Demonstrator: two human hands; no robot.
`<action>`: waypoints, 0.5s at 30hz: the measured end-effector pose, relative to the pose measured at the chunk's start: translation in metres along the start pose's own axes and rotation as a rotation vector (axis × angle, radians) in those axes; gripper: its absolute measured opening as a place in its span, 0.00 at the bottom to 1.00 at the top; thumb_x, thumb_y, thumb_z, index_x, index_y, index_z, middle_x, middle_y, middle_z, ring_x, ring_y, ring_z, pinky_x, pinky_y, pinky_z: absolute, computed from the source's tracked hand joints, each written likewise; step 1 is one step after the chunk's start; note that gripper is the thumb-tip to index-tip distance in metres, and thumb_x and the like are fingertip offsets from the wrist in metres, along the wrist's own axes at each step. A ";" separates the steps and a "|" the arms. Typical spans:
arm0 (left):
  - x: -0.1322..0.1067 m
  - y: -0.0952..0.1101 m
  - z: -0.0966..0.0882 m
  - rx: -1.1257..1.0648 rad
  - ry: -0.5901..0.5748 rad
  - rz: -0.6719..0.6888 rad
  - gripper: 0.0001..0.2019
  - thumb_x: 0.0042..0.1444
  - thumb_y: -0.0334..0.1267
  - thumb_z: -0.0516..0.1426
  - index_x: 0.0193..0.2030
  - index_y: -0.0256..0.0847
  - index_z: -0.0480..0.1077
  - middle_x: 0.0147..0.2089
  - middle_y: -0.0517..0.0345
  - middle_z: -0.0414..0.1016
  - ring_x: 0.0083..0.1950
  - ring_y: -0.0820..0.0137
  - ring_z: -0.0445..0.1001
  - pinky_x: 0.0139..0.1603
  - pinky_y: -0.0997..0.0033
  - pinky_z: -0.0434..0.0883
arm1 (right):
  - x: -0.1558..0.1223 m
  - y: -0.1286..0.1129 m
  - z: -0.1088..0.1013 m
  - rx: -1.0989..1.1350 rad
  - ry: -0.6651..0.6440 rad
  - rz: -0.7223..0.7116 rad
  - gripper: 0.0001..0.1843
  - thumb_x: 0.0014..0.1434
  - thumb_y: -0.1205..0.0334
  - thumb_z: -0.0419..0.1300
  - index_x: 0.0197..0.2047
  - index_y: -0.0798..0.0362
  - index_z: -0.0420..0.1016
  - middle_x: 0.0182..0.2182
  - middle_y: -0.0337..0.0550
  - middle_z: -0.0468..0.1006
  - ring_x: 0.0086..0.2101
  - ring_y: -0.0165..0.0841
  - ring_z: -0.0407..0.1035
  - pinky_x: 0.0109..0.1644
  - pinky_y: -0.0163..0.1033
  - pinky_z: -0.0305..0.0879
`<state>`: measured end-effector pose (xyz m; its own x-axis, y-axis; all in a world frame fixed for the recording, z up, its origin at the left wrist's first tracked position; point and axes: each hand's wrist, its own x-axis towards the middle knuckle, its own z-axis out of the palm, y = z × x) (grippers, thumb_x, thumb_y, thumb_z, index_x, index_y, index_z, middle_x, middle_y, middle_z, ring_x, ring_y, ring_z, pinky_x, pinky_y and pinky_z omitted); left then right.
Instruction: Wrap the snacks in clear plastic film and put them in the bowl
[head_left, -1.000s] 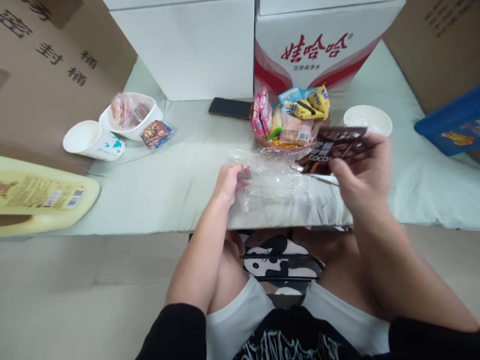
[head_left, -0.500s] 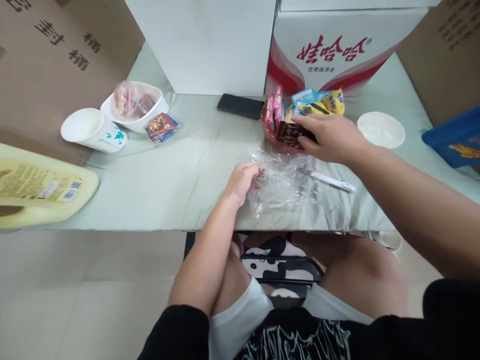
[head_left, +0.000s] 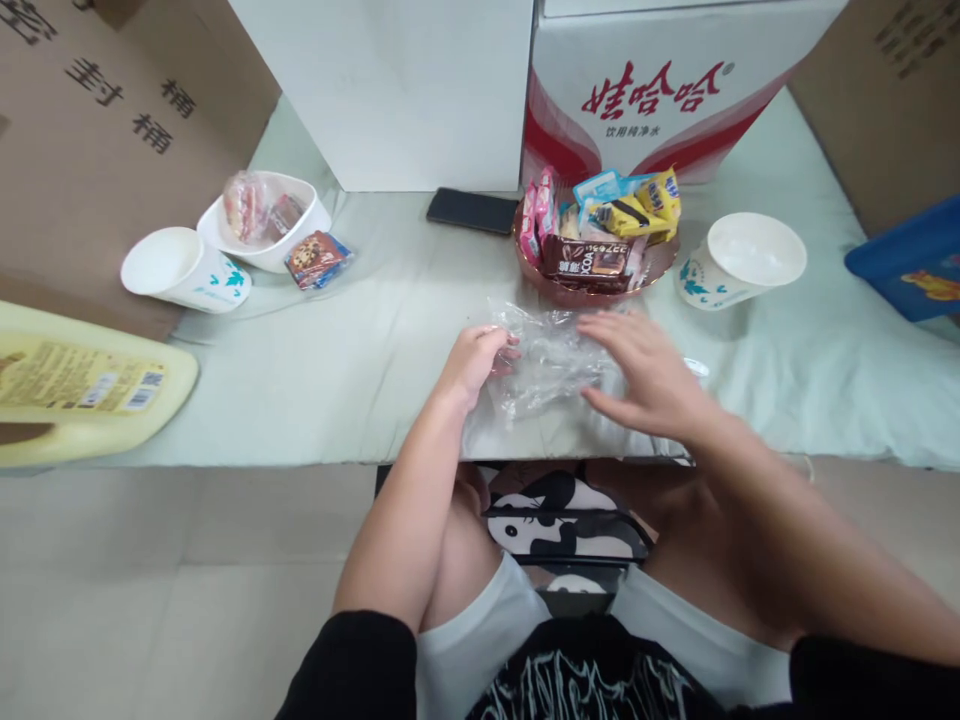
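Note:
A crumpled clear plastic bag (head_left: pixel 551 365) lies on the cloth-covered table in front of me. The fingers of my left hand (head_left: pixel 478 358) curl round its left edge. Over its right side my right hand (head_left: pixel 649 375) is open, fingers stretched and thumb apart. Just beyond the bag stands a pinkish clear bowl (head_left: pixel 570 292) of wrapped snacks. A brown cocoa snack packet (head_left: pixel 585 257) lies at its front, with pink packets (head_left: pixel 538 210) at the left and yellow packets (head_left: pixel 637 212) at the right. A white-handled tool (head_left: pixel 696 368) is mostly hidden behind my right hand.
A paper cup (head_left: pixel 705 280) stands right of the bowl, a black phone (head_left: pixel 472 210) left of it. Farther left are another paper cup (head_left: pixel 214 288), a white bowl (head_left: pixel 311 218) with snacks and a yellow jug (head_left: pixel 112 380). Boxes (head_left: pixel 637 100) line the back.
My right hand has come away from the cocoa packet in the bowl and down to the plastic bag, opening out. My left hand has stayed at the bag's left edge.

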<state>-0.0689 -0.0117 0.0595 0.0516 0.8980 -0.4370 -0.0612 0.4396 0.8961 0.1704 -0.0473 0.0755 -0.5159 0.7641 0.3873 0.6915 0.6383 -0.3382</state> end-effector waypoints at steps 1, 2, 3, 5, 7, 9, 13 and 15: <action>0.000 0.000 0.000 0.007 0.002 -0.003 0.05 0.43 0.38 0.59 0.25 0.39 0.72 0.37 0.51 0.79 0.37 0.65 0.78 0.30 0.71 0.70 | -0.010 0.000 0.009 -0.030 -0.036 0.031 0.30 0.61 0.57 0.59 0.66 0.52 0.68 0.53 0.55 0.81 0.59 0.53 0.71 0.65 0.65 0.62; 0.000 0.001 -0.001 0.012 0.006 -0.004 0.05 0.44 0.38 0.59 0.25 0.39 0.72 0.37 0.51 0.79 0.35 0.66 0.78 0.30 0.71 0.70 | -0.018 0.000 0.017 -0.071 -0.057 0.070 0.29 0.62 0.59 0.59 0.66 0.53 0.69 0.49 0.54 0.82 0.56 0.52 0.72 0.64 0.64 0.63; 0.001 0.001 -0.002 0.018 0.016 -0.002 0.05 0.44 0.38 0.58 0.25 0.39 0.71 0.38 0.51 0.79 0.34 0.67 0.77 0.30 0.70 0.69 | -0.024 0.001 0.022 -0.111 -0.071 0.102 0.25 0.63 0.62 0.57 0.63 0.53 0.72 0.44 0.52 0.83 0.51 0.50 0.75 0.61 0.61 0.66; 0.003 0.002 -0.005 0.045 0.046 0.009 0.05 0.45 0.38 0.58 0.25 0.39 0.70 0.37 0.52 0.80 0.32 0.68 0.77 0.31 0.70 0.69 | -0.032 0.003 0.024 -0.155 -0.105 0.113 0.16 0.65 0.64 0.56 0.52 0.51 0.79 0.38 0.49 0.82 0.42 0.44 0.76 0.50 0.52 0.71; 0.006 0.002 -0.011 0.114 0.088 0.012 0.05 0.46 0.38 0.59 0.26 0.40 0.69 0.35 0.53 0.79 0.31 0.68 0.77 0.32 0.69 0.69 | -0.038 0.005 0.019 -0.140 -0.135 0.083 0.12 0.66 0.63 0.56 0.43 0.50 0.81 0.37 0.48 0.81 0.37 0.40 0.76 0.40 0.44 0.69; 0.007 0.003 -0.021 0.198 0.177 0.019 0.06 0.47 0.39 0.62 0.29 0.41 0.70 0.35 0.54 0.78 0.31 0.67 0.77 0.33 0.68 0.69 | -0.043 0.005 0.012 -0.092 -0.136 0.089 0.11 0.66 0.62 0.56 0.39 0.50 0.81 0.40 0.47 0.82 0.36 0.37 0.76 0.34 0.40 0.66; -0.010 0.008 -0.035 0.266 0.354 0.409 0.15 0.48 0.45 0.67 0.41 0.46 0.72 0.43 0.54 0.78 0.45 0.62 0.78 0.47 0.65 0.73 | -0.049 0.004 0.004 0.006 -0.087 0.218 0.12 0.66 0.62 0.55 0.39 0.50 0.81 0.43 0.46 0.84 0.34 0.35 0.77 0.33 0.39 0.65; -0.026 0.010 -0.033 0.376 0.103 0.618 0.19 0.47 0.48 0.68 0.45 0.46 0.74 0.49 0.51 0.79 0.58 0.57 0.75 0.62 0.59 0.71 | -0.049 0.004 0.003 0.115 -0.054 0.282 0.11 0.65 0.61 0.55 0.38 0.50 0.80 0.40 0.45 0.84 0.32 0.34 0.76 0.35 0.40 0.67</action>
<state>-0.1034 -0.0296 0.0776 0.0228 0.9854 0.1689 0.2985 -0.1679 0.9395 0.1968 -0.0815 0.0521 -0.3400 0.9145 0.2195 0.7511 0.4045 -0.5218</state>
